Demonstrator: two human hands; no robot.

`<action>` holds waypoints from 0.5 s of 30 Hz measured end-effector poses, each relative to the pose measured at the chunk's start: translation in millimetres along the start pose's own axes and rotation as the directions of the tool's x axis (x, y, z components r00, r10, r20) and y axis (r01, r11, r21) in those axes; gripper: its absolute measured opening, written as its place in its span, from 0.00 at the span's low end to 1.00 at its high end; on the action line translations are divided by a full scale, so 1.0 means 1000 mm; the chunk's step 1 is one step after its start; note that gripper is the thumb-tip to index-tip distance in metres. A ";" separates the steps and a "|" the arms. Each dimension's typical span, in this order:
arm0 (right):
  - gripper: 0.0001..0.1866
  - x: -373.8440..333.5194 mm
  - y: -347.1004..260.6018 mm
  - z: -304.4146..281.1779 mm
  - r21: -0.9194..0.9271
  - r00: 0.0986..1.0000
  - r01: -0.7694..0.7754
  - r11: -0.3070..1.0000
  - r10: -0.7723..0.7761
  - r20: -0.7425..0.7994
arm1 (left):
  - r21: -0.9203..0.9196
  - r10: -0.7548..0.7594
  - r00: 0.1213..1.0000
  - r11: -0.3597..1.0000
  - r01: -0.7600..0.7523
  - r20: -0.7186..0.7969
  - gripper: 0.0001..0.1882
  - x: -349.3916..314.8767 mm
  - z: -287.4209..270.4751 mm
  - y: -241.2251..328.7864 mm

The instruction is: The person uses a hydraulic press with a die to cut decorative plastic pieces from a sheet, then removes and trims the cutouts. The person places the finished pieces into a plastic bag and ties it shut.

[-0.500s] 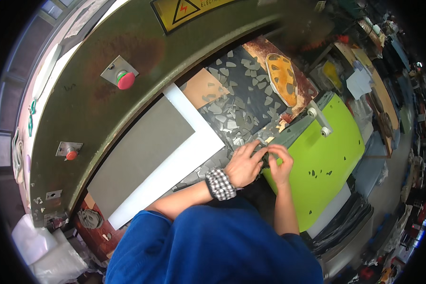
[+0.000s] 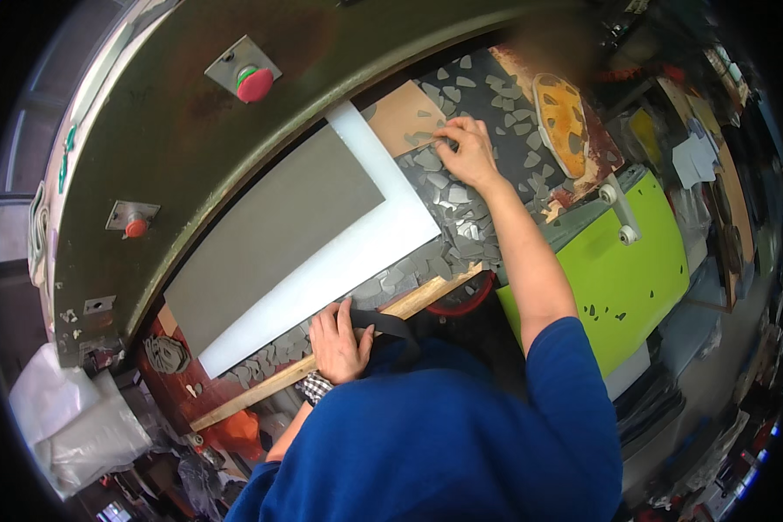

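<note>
Scraps (image 2: pixel 458 193), grey and loose, cover the tabletop (image 2: pixel 270 385) beside a white sheet (image 2: pixel 383 239). Among them, the right hand (image 2: pixel 471 157) has thumb and fingertips drawn together; the left hand (image 2: pixel 339 350) lies at the front edge, against a black strip (image 2: pixel 398 326). Whether either pinches anything, I cannot tell.

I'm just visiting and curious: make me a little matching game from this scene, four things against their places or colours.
1. Left hand
2. Right hand
3. Dark grey sheet
4. Curved panel

A. Lime green
B. On the white sheet
C. At the wooden strip
D. Near the tan sheet

Pairs: 1-C, 2-D, 3-B, 4-A.
</note>
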State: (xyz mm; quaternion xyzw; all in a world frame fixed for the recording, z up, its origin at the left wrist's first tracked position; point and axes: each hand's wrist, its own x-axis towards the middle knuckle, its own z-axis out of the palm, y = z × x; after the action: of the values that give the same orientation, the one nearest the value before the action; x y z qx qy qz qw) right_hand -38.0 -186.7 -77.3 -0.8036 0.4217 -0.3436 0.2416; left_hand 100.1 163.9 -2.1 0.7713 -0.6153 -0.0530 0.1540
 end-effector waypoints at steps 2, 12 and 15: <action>0.08 -0.001 0.006 0.001 0.010 1.000 0.021 1.000 -0.021 0.017 | -0.033 -0.027 1.000 0.999 0.027 0.017 0.26 -0.012 0.003 0.001; 0.11 -0.006 -0.003 -0.014 -0.156 0.977 0.114 0.981 -0.082 0.198 | -0.473 -0.088 0.991 0.880 0.030 -0.101 0.01 -0.038 0.010 0.021; 0.14 -0.015 -0.014 -0.011 -0.208 0.979 0.134 0.969 -0.098 0.177 | -0.107 -0.182 0.975 0.980 0.169 -0.125 0.20 -0.025 0.011 0.007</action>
State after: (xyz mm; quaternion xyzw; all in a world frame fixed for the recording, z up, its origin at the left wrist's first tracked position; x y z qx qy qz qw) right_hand -45.1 -168.1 -66.0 -0.8743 0.3877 -0.2410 0.1653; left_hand 84.1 184.8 -13.3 0.8162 -0.5297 -0.0442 0.2266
